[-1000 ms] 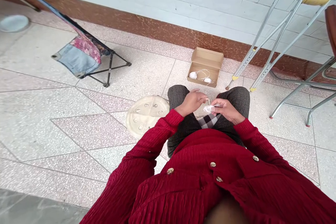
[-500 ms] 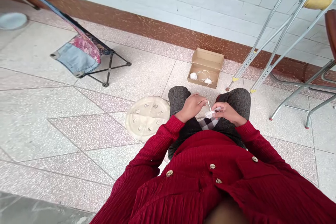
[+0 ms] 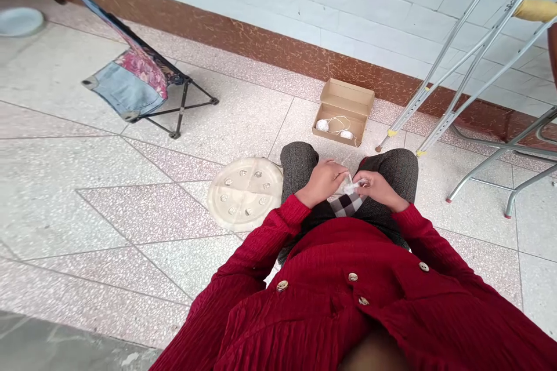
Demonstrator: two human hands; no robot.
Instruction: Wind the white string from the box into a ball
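Over my lap, my left hand [image 3: 325, 181] is closed, fingertips pinching a strand of white yarn. My right hand [image 3: 379, 189] faces it, thumb and fingers closed on a small bundle of white yarn [image 3: 348, 188]. The strand runs between the two hands, which are only a small gap apart. Whether a thin tool is among the fingers I cannot make out. Below the yarn, a checked cloth [image 3: 347, 205] shows between my knees. Beyond my knees, an open cardboard box [image 3: 348, 95] holds two white yarn balls [image 3: 322, 125] with a loose strand between them.
A round cream mat with holes [image 3: 243, 194] lies on the floor left of my knee. Further left stands a folding chair [image 3: 134, 90], with a pale basin [image 3: 20, 22] behind it. Metal crutches [image 3: 456, 69] lean at the right by a metal-legged seat [image 3: 500, 162].
My left hand has come slightly nearer to my right hand and lower, and the strand between them looks shorter. The view has shifted slightly.
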